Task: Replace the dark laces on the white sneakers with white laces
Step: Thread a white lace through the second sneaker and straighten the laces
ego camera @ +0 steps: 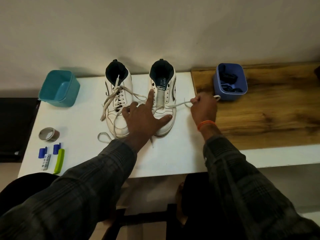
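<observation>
Two white sneakers stand side by side on the white table, toes toward me. The left sneaker is threaded with a white lace whose loose ends trail over its sides. The right sneaker has a white lace only through its lowest eyelets. My left hand lies spread over the right sneaker's toe, index finger stretched up along its left eyelet row. My right hand pinches that lace's end just right of the sneaker. Dark laces lie in the blue tub.
An empty teal tub sits at the table's back left. A tape roll, two blue caps, a small white tube and a green clip lie near the front left. A wooden top adjoins on the right.
</observation>
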